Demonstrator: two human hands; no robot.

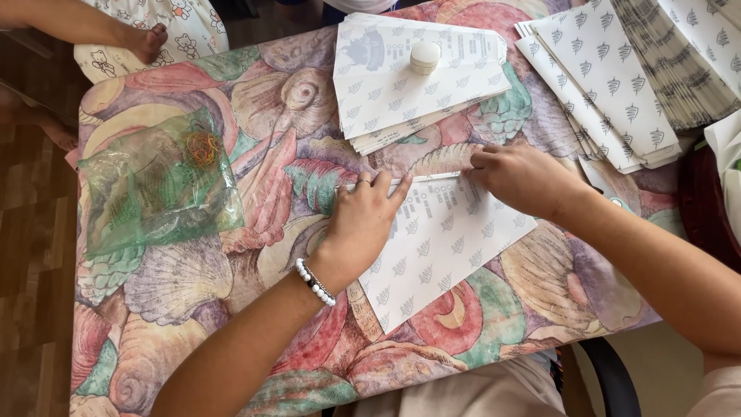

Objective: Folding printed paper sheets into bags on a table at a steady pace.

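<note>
Pressing flat, the left hand (361, 224) and right hand (519, 177) pin the paper bag's (440, 247) folded top edge on the worktop (255, 185). Fingers spread, clamped on nothing. It looks light, thin and bendy, best pinched at that edge.

My bench (255, 232) is covered by a cloth printed with big seashells in pink, green and cream. A flat white paper bag (440, 239) lies on it in front of me. Farther back sits a stack of the same bags (401, 93), with a larger pile (617, 77) fanned out at the right. A green plastic pouch (154, 185) lies at the left.
</note>
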